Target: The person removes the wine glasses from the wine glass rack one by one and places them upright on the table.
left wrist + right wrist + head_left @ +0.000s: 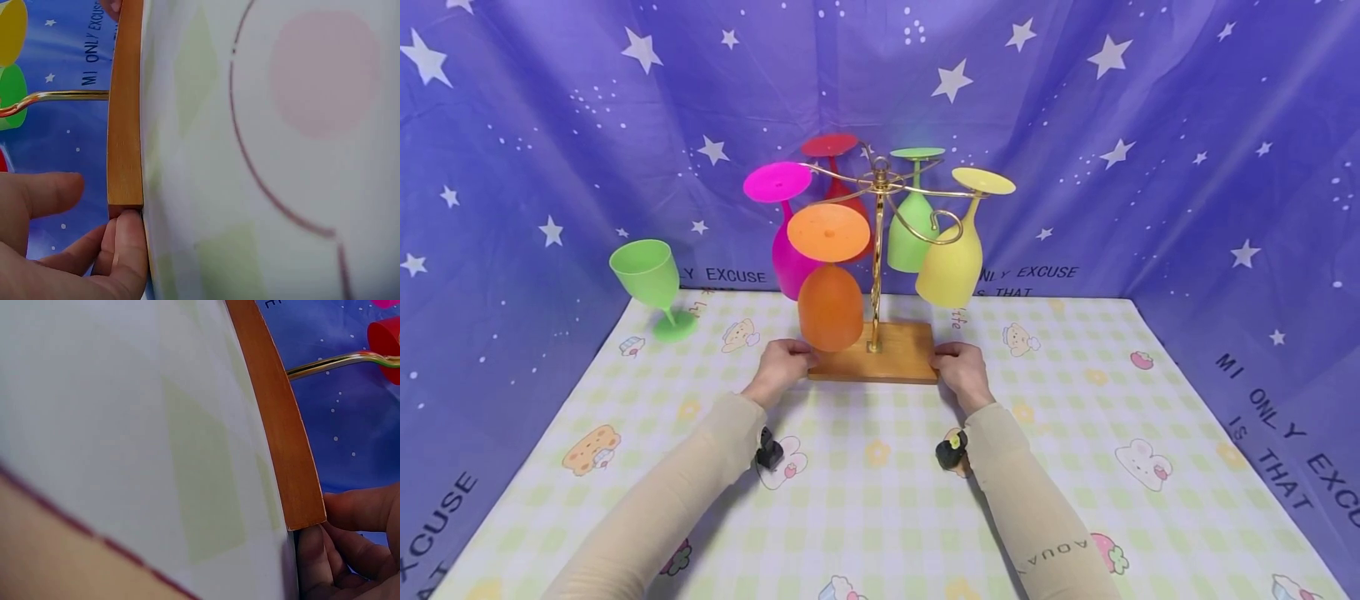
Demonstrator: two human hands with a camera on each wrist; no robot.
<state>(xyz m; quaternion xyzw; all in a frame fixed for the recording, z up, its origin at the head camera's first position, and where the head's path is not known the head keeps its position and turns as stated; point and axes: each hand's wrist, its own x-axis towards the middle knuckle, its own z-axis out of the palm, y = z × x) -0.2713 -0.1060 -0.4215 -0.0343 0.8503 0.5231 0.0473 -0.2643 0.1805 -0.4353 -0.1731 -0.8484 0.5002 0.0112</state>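
Observation:
A wine glass rack with a wooden base (902,354) and a gold post (877,267) stands on the table. My left hand (782,367) holds the base's left end; in the left wrist view its curled fingers (128,244) touch that end and the thumb sits higher. At the right end, my right hand (961,371) grips the base between thumb (359,509) and fingers. Upside down on the rack hang an orange glass (831,308), a magenta glass (793,258), a red glass (842,196), a green glass (913,233) and a yellow glass (953,267).
Another green glass (647,275) stands upright at the table's far left corner. A checked cloth with cartoon prints covers the table (880,517). Blue star-patterned curtains (1037,108) enclose the back and both sides. A curled gold arm (943,240) of the rack carries no glass.

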